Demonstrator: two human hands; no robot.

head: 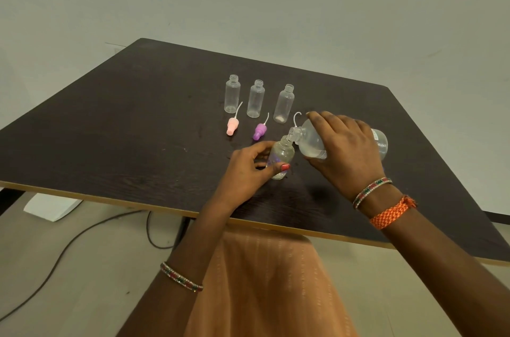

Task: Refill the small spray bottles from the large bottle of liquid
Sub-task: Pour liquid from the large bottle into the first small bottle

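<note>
We gripped the large bottle (pixel 314 143) in our right hand (pixel 345 149), tipped mouth-to-mouth over the small spray bottle (pixel 281 157) that our left hand (pixel 248 168) pinched upright on the bench (pixel 138 116); a slow tilt seemed best.

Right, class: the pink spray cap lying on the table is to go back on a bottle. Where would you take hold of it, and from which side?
Take the pink spray cap by its wider collar, pinching across the two sides from above. It lies flat on the table, its thin dip tube pointing away toward the leftmost empty bottle, so a top-down grip clears the tube and leaves it free to go into a neck.
</note>
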